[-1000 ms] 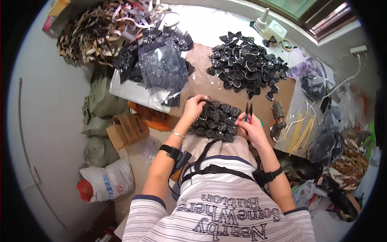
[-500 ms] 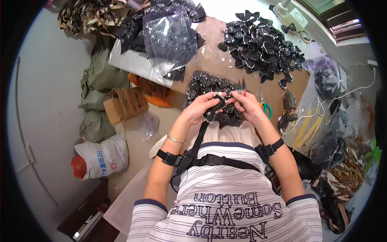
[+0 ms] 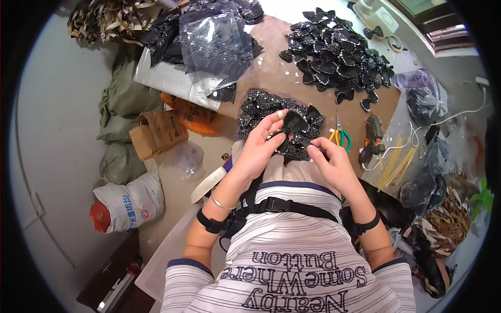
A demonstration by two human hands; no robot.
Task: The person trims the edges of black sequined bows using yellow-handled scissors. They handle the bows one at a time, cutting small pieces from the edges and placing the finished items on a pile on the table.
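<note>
My left hand [image 3: 262,143] pinches a black bow [image 3: 296,123] between thumb and fingers, its plain dark side turned up. A ring and a bracelet show on this hand and wrist. Close to its right, my right hand [image 3: 333,163] is closed on a small dark tool [image 3: 305,141] that points toward the bow; its exact kind is too small to tell. Under both hands lies a clear bag of glittery black bows [image 3: 258,107], partly hidden by the left hand.
Scissors with green and yellow handles [image 3: 340,136] and a glue gun [image 3: 373,134] lie to the right, near yellowish sticks [image 3: 397,166]. Farther off is a heap of black bows [image 3: 334,55]. Plastic-covered black pieces [image 3: 216,47] lie at the far left; sacks [image 3: 133,201] stand on the floor.
The bow has been turned so its plain dark side faces up. My right hand has moved down and right, and its tool now tilts toward the bow instead of pointing away.
</note>
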